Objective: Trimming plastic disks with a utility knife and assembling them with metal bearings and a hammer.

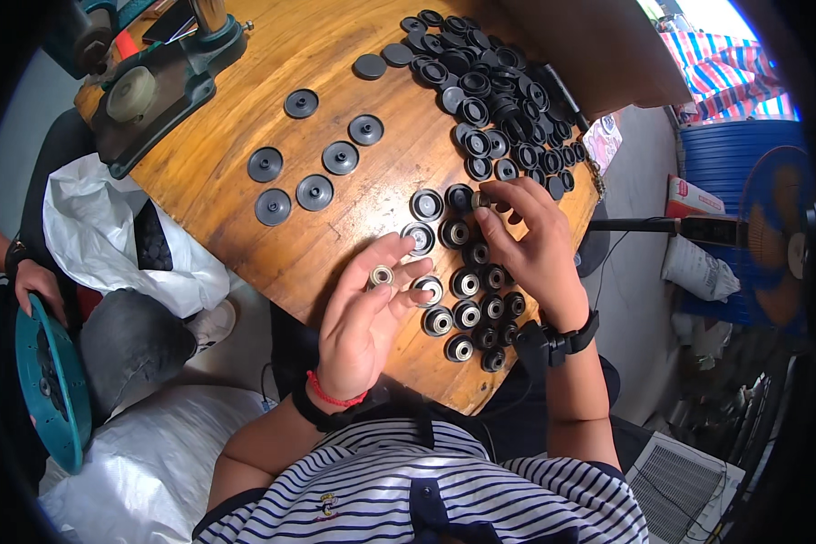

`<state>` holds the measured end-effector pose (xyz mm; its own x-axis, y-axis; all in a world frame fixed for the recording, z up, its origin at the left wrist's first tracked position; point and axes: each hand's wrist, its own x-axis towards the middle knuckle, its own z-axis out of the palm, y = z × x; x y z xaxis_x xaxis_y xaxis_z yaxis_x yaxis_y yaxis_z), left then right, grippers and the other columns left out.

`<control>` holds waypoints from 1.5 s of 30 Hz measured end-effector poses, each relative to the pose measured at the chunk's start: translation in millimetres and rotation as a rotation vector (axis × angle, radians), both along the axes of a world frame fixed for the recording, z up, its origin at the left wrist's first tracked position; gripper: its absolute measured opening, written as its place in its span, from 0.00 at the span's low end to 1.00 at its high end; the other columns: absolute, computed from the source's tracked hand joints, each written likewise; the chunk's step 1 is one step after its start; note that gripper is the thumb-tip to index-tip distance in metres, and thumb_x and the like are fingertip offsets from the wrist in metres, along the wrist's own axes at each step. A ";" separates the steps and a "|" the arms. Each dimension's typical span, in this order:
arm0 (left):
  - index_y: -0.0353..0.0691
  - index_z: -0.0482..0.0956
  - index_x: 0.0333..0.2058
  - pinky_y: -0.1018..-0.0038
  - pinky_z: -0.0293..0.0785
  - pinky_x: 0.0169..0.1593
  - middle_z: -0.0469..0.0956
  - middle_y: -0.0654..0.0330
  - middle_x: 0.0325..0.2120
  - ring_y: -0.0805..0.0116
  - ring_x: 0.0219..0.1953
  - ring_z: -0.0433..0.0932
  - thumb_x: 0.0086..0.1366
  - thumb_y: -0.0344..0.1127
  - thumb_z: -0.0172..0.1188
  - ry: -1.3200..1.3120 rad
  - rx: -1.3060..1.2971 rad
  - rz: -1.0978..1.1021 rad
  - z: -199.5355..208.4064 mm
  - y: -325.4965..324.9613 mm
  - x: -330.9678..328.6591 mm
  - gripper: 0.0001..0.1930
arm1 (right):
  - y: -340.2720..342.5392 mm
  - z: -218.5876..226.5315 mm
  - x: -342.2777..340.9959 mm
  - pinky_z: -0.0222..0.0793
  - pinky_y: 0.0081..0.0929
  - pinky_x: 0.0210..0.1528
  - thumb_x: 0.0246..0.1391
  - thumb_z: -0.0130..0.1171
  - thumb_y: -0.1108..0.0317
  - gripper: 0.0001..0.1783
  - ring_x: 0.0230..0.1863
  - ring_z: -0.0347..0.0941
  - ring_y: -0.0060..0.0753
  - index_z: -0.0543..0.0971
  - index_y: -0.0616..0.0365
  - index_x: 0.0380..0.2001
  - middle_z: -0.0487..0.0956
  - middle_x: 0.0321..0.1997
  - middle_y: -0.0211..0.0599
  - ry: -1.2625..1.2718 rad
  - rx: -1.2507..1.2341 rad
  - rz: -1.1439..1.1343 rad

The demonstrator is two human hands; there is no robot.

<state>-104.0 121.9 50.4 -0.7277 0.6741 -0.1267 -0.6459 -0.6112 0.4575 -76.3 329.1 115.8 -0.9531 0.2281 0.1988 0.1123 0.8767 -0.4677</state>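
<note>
Across the round wooden table (pixel 245 208) everything sits relative to that top, so we use it as our landmark. At its far left edge stands a green hand press (pixel 159 77). Along its far right edge lies a loose heap of black plastic caps (pixel 490 86). Mid-table, six flat grey discs (pixel 308 163) lie spread out, apart from each other. At the near edge we have rows of black wheels with metal bearings seated (pixel 476 304), touching or just beside one another.

Off the table's left side, a white sack (pixel 109 236) and another person's hand (pixel 36 281) on a teal tray (pixel 50 381); not ours.

Our left hand (pixel 363 317) hovers over the near edge, fingers loosely closed on one small metal bearing (pixel 382 275), pinched between thumb and fingertips. Our right hand (pixel 530 240) is at the far end of the rows, fingertips pinched on another small bearing (pixel 480 199) right at a black wheel (pixel 460 197). Hands apart, each holding its own part.

Our take on doing it well: square the bearing to the wheel's bore before pressing, push evenly with the thumb, don't cock it. Keep finished rows tight so none roll off the near edge. Feed from the left hand so the right never waits.
</note>
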 end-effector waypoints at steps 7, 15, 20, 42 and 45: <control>0.31 0.55 0.64 0.58 0.59 0.65 0.57 0.44 0.65 0.49 0.66 0.59 0.69 0.24 0.39 0.038 -0.060 0.041 -0.5 6.8 1.1 0.25 | 2.2 -13.2 -10.6 0.70 0.34 0.37 0.48 0.64 0.71 0.12 0.35 0.74 0.44 0.80 0.60 0.37 0.75 0.34 0.41 -0.032 0.093 0.051; 0.31 0.51 0.66 0.57 0.59 0.66 0.55 0.42 0.65 0.48 0.66 0.60 0.70 0.24 0.39 0.023 -0.067 0.008 1.5 10.4 -2.6 0.26 | 7.2 -10.3 -16.3 0.69 0.36 0.39 0.47 0.63 0.73 0.12 0.37 0.72 0.45 0.79 0.62 0.38 0.74 0.33 0.41 -0.052 0.139 0.075; 0.31 0.50 0.66 0.58 0.60 0.66 0.54 0.42 0.66 0.49 0.66 0.60 0.70 0.24 0.38 0.029 -0.065 0.018 1.7 5.2 -5.0 0.26 | 0.1 -4.9 -25.6 0.69 0.37 0.42 0.47 0.62 0.74 0.12 0.38 0.72 0.45 0.79 0.63 0.38 0.74 0.34 0.41 -0.118 0.129 0.115; 0.43 0.52 0.68 0.79 0.69 0.48 0.65 0.65 0.56 0.78 0.52 0.68 0.69 0.26 0.43 -0.140 0.018 -0.215 9.5 -1.8 49.0 0.29 | -75.0 38.4 53.1 0.65 0.37 0.50 0.42 0.62 0.79 0.22 0.47 0.68 0.50 0.76 0.67 0.45 0.72 0.43 0.47 -0.148 -0.067 0.527; 0.42 0.51 0.68 0.83 0.68 0.43 0.66 0.66 0.52 0.82 0.44 0.69 0.67 0.25 0.43 0.044 -0.150 -0.361 13.0 -8.2 52.3 0.30 | -76.0 37.0 72.4 0.65 0.36 0.50 0.42 0.62 0.79 0.21 0.46 0.69 0.49 0.76 0.67 0.45 0.72 0.43 0.46 -0.191 -0.185 0.439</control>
